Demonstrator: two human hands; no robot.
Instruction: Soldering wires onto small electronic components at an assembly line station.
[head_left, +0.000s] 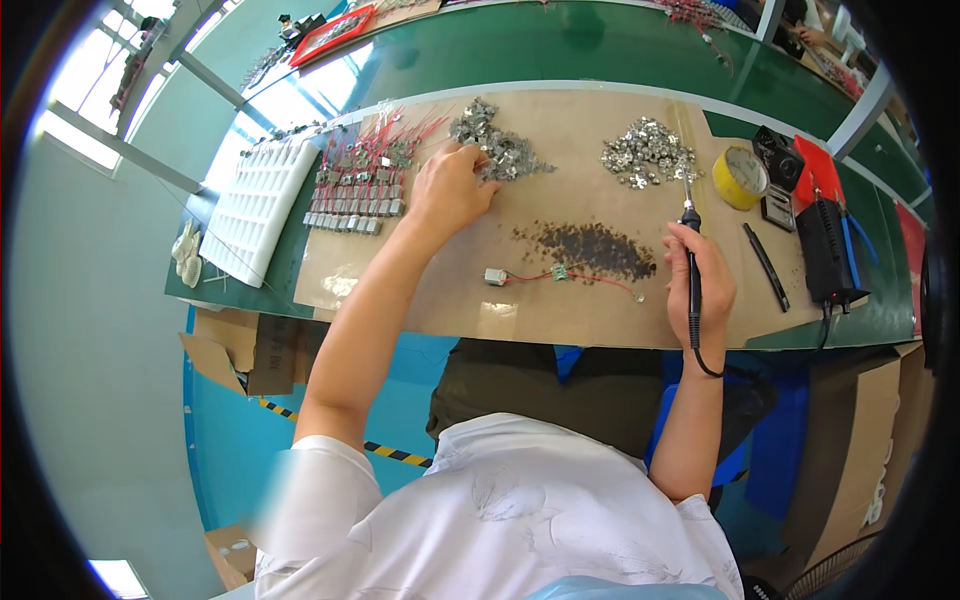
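My right hand (705, 275) is closed round the dark handle of a soldering iron (692, 245). Its metal tip points away from me and reaches the right edge of a pile of small shiny metal parts (645, 155). At the near-left edge of another pile, of flat grey metal pieces (505, 155), my left hand (452, 188) has its fingers bent and its thumb apart from them; nothing shows between them. Nearer me lies a small motor (495, 276) with red wires and a little green circuit board (559, 272). Dark brown granules (590, 248) are spread just behind it.
Rows of small wired motors (350, 195) stand left of my left hand, beside a white compartment tray (258, 210). On the right are yellow tape (740, 178), a black pen (766, 267) and a black soldering station (830, 250). Brown paper (430, 305) covers the green table.
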